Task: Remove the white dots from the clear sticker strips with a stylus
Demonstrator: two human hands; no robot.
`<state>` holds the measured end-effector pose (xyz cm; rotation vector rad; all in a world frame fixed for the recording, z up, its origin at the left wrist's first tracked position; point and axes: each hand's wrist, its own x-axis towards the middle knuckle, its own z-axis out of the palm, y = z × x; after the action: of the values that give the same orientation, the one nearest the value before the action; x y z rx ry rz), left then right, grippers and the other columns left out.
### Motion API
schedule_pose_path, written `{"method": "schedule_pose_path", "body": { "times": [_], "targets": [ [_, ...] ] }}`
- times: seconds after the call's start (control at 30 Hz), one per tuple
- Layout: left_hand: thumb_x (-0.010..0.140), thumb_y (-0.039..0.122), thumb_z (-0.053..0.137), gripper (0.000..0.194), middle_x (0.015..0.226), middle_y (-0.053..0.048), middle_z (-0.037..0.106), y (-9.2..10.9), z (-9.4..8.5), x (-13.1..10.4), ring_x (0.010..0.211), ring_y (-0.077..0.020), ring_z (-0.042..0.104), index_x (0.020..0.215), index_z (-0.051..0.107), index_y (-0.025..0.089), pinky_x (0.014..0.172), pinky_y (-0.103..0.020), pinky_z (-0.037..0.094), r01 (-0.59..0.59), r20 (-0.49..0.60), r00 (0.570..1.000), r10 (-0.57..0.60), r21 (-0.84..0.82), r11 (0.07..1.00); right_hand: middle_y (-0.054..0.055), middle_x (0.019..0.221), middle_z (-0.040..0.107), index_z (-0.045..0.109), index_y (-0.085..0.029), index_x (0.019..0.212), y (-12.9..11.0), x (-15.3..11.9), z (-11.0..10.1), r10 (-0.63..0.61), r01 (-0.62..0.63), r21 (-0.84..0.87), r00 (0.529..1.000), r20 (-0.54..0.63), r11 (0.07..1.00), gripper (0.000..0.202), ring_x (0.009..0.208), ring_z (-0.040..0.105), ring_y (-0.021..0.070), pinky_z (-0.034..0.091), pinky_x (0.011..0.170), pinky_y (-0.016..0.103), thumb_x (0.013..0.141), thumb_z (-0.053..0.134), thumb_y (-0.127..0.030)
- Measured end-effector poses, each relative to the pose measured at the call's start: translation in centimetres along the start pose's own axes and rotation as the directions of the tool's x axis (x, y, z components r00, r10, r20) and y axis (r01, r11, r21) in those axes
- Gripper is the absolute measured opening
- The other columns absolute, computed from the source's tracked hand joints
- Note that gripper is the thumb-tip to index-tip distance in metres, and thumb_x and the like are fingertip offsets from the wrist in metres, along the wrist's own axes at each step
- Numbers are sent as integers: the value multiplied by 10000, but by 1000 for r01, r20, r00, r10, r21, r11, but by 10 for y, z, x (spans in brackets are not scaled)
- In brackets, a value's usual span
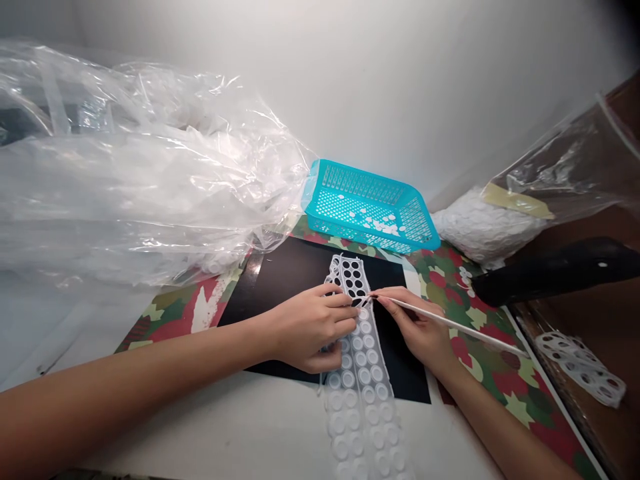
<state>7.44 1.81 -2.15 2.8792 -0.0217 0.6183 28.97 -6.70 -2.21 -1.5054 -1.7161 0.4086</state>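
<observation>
A long translucent strip [367,373] with rows of round white pieces runs from the front edge over a black sheet [410,360]. Its far end shows open round holes with the black behind them. My left hand [317,327] lies over the strip's left side, fingers curled and pressed on it near the border between holes and filled rounds. My right hand [420,327] pinches a thin white stick [465,328], whose tip end is at the strip close to my left fingertips. What the left fingers grip is partly hidden.
A turquoise basket [370,200] with several small white discs stands behind the sheet. Large clear plastic bags [150,180] fill the left. At right are a bag of white pieces [490,223], a black object [560,267] and a white holed piece [580,367].
</observation>
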Motion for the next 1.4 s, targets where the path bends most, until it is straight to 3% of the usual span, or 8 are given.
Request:
{"method": "schedule_pose_path", "body": {
  "times": [0.27, 0.5, 0.6, 0.73, 0.9, 1.4],
  "targets": [
    [762, 220, 501, 205, 1116, -81, 659, -1, -1, 0, 1031, -233, 564, 909, 614, 135, 1014, -376, 348, -2, 13, 1000, 2, -3, 1000, -1, 941, 714, 694, -258, 948, 1, -1, 0, 67, -66, 35, 997, -28, 997, 146, 866, 652, 153, 514, 783, 253, 907, 558, -227],
    [772, 235, 492, 364, 1092, -107, 644, 1, -1, 1, 1009, -234, 568, 1109, 562, 117, 980, -381, 374, 15, 50, 999, -14, -19, 1000, 25, 964, 703, 685, -235, 975, 1, 1, -1, -93, 89, 44, 988, 122, 995, 170, 917, 637, 176, 502, 815, 304, 902, 550, -163],
    [789, 234, 473, 355, 1082, -108, 641, 1, -1, 1, 1011, -233, 571, 1113, 570, 126, 979, -380, 374, 19, 30, 999, -19, -7, 1000, 19, 929, 699, 688, -233, 920, -2, 1, -3, -110, 107, 33, 988, 108, 994, 139, 888, 634, 167, 496, 802, 292, 888, 574, -161],
    [789, 298, 493, 353, 1177, -126, 607, -1, -2, 0, 1084, -263, 536, 1081, 592, 126, 996, -411, 357, 79, -9, 997, -79, 6, 997, -6, 821, 669, 670, -237, 862, -9, -3, 1, -9, 9, 0, 1000, -2, 1000, 105, 774, 616, 141, 477, 715, 254, 892, 577, -200],
    [786, 321, 515, 397, 1259, -86, 585, -2, 0, -2, 1203, -283, 462, 1135, 573, 142, 1066, -435, 286, 115, 10, 993, -115, -15, 993, -17, 787, 638, 615, -228, 848, -19, -7, 12, 152, -152, 8, 988, -16, 988, 75, 739, 599, 136, 472, 656, 221, 896, 570, -263],
    [802, 312, 501, 354, 1234, -96, 595, -3, 0, -1, 1160, -254, 503, 1113, 570, 157, 1070, -447, 280, 94, 25, 995, -94, -5, 996, 3, 761, 646, 587, -224, 835, -25, -6, 16, 99, -100, -60, 995, -26, 993, 92, 681, 619, 152, 494, 592, 239, 902, 545, -272]
  ]
}}
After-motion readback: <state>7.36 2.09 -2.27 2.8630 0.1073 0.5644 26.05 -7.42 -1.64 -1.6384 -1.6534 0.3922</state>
